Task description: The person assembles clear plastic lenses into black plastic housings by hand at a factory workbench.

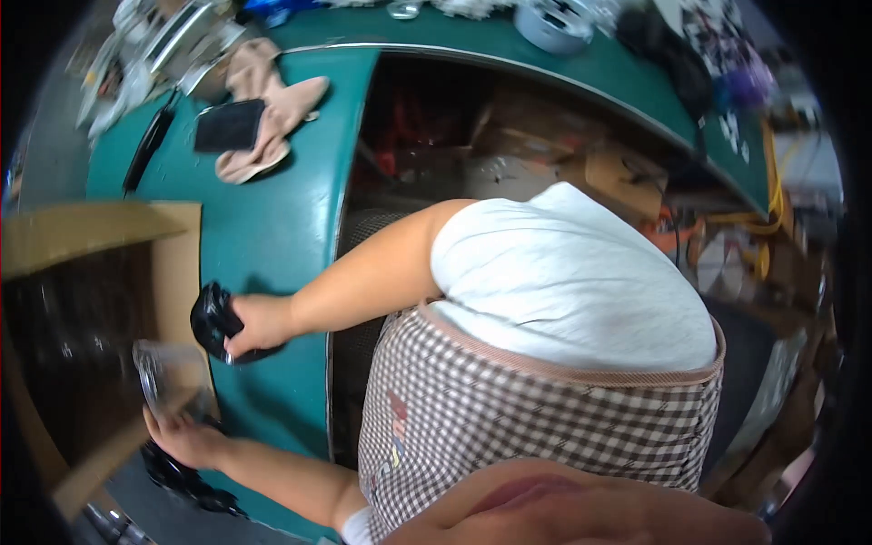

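My right hand [259,325], the upper one in the picture, is closed around a glossy black rounded object [214,316] just over the green table. Its exact kind is unclear. Lower down, my left hand [186,442] grips the end of a clear plastic shell [173,371]. The shell is see-through and slightly blurred, and it overlaps the edge of an open cardboard box [177,263]. Inside that box, shiny clear shapes [82,318] show dimly. Under and beside my left hand lie glossy black pieces [191,486], partly hidden by it.
On the green table [291,200] lie a beige cloth [259,100], a dark flat rectangular device [229,125] and a slim black tool [150,145]. A grey-blue round container [554,25] stands on the top section. Cardboard boxes [622,182] sit beneath that section.
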### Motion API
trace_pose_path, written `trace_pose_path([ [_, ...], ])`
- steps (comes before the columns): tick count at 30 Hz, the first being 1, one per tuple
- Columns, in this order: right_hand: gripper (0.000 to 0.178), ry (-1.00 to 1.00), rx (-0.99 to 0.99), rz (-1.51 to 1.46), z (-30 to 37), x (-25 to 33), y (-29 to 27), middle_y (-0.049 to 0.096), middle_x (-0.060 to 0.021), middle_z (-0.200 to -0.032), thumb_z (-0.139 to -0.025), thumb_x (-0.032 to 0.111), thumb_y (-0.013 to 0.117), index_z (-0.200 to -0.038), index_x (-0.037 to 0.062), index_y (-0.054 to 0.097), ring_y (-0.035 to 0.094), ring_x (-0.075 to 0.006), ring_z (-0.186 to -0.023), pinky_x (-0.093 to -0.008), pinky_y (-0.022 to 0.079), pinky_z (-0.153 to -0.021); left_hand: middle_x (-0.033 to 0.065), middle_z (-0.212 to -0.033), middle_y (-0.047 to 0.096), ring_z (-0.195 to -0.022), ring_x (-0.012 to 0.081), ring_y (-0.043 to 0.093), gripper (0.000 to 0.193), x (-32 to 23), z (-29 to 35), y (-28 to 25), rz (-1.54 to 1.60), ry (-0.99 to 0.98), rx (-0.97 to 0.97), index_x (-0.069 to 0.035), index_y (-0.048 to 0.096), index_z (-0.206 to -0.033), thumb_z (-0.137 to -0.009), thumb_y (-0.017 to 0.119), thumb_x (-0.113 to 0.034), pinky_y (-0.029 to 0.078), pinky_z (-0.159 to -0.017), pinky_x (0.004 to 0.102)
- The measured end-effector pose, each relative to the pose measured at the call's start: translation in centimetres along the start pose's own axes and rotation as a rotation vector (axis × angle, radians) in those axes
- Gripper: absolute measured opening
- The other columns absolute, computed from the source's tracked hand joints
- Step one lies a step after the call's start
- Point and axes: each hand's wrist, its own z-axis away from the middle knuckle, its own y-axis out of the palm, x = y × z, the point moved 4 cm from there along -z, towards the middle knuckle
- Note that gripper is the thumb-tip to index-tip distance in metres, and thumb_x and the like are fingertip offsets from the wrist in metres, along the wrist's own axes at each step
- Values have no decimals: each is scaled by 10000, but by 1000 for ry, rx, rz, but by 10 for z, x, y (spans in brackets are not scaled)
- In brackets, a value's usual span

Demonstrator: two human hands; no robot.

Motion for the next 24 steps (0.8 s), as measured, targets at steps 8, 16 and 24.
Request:
trace_pose_path([
  [8, 497, 98, 430, -549, 20, 12, 17, 701, -110, -1056, -915, 454, 674, -1189, 43, 621, 644, -191, -974, -348, 491, -885, 165, -1405, 488, -1228, 296, 532, 623, 43, 104, -15, -53, -457, 119, -39, 412, -1449, -999, 467, -467, 475, -930, 376],
  [16, 455, 289, 611, -89, 28, -1, 6, 676, -68, -979, -837, 319, 744, -1127, -11, 623, 640, -139, -841, -301, 530, -727, 233, -1360, 496, -1258, 384, 464, 612, 49, 138, 21, -410, 272, 216, 21, 478, -1369, -965, 536, -435, 343, -1086, 466],
  [24, 818, 333, 757, -206, 38, 12, 17, 596, -71, -1149, -828, 355, 773, -1446, 33, 346, 626, -189, -989, -328, 538, -858, 307, -1546, 198, -1417, 498, 242, 1307, 6, 173, -6, -657, 357, 362, -184, 229, -1545, -493, 911, -551, 277, -1136, 562],
])
